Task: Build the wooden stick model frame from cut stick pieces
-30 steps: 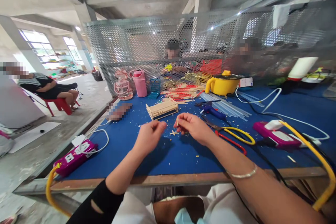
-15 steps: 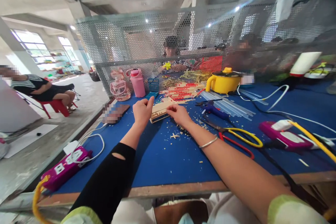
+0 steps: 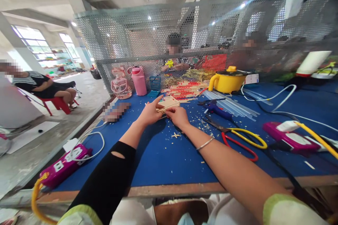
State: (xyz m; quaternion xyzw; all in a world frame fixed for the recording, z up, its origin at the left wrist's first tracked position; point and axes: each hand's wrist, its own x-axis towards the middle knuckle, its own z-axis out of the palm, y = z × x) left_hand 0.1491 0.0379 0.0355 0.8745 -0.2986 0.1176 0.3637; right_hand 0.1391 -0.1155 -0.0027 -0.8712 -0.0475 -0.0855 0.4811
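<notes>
In the middle of the blue table is a small pale structure of thin wooden sticks (image 3: pixel 172 102). My left hand (image 3: pixel 151 113) grips its left end, one finger stretched out along the far side. At the near edge, the bent fingers of my right hand (image 3: pixel 179 116) pinch the structure; whether a separate loose stick is between them is hidden. Behind it lies a pile of red-tipped wooden sticks (image 3: pixel 186 90). Small wood scraps and a little stick cross (image 3: pixel 175 135) are strewn on the table near my right hand.
Right of my hands lie a blue glue gun (image 3: pixel 218 108), scissors (image 3: pixel 245 139) and clear glue sticks (image 3: pixel 232 105), with a yellow pot (image 3: pixel 229 82) behind. Purple power strips (image 3: pixel 66 167) sit at both sides. Pink bottles (image 3: pixel 139 81) stand before a perforated screen (image 3: pixel 126 35); people sit beyond.
My left hand has turned and shifted rightward over the stick structure, covering its left end. My right hand has moved slightly down along the near edge. The view has shifted a little.
</notes>
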